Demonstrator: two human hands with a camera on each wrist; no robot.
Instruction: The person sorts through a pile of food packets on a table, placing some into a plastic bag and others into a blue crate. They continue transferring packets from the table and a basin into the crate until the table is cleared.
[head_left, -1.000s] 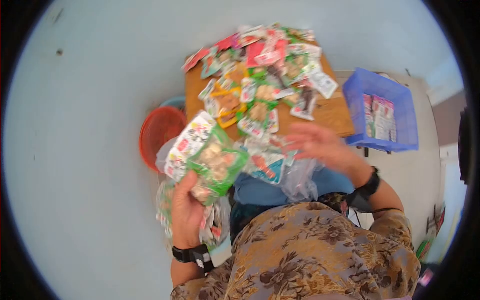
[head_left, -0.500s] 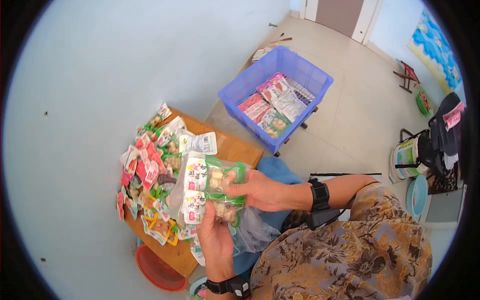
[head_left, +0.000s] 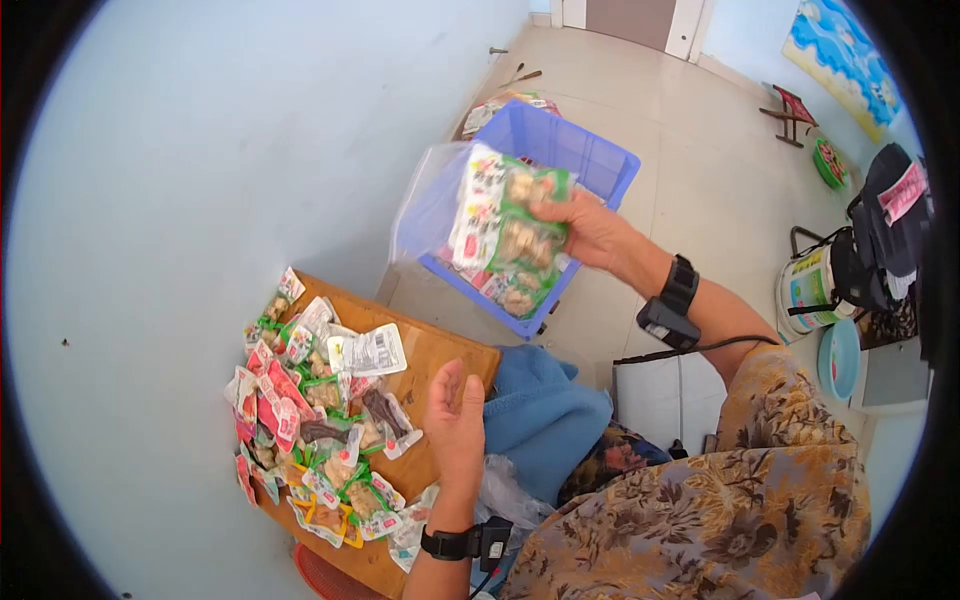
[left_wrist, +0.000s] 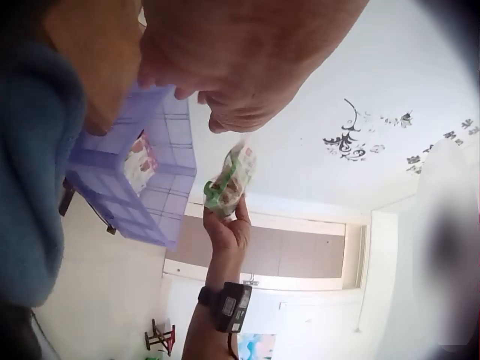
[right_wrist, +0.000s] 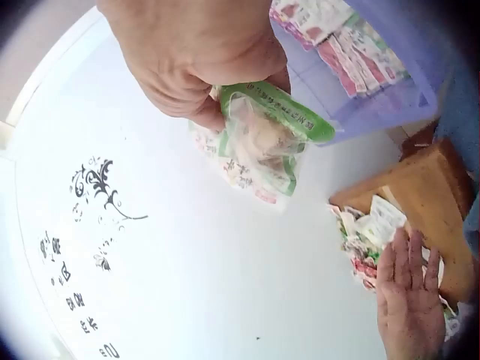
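My right hand (head_left: 598,232) grips a clear plastic bag of green-and-white food packets (head_left: 490,205), thumb over the front, above the blue plastic crate (head_left: 628,172). The bag's loose clear end (head_left: 425,205) spreads to the left. Pale chunks show through the packet window (right_wrist: 262,139) in the right wrist view. My left hand (head_left: 458,420) is held over the table's right part with fingers extended and nothing in it; its palm shows in the right wrist view (right_wrist: 411,307). Inside the crate lie several flat packets (right_wrist: 360,64), partly hidden by the held bag in the head view.
Mixed snack packets (head_left: 325,420) are heaped on the wooden table (head_left: 440,345) against the wall. A red basin (head_left: 335,575) sits below its near edge. Blue cloth (head_left: 545,410) covers the lap, with clear plastic (head_left: 505,500) beside it. A white bucket (head_left: 808,290) stands at right.
The view has turned right toward the crate. Both hands held the packets half a second ago; the left has let go, and the right has carried the bag over the crate.
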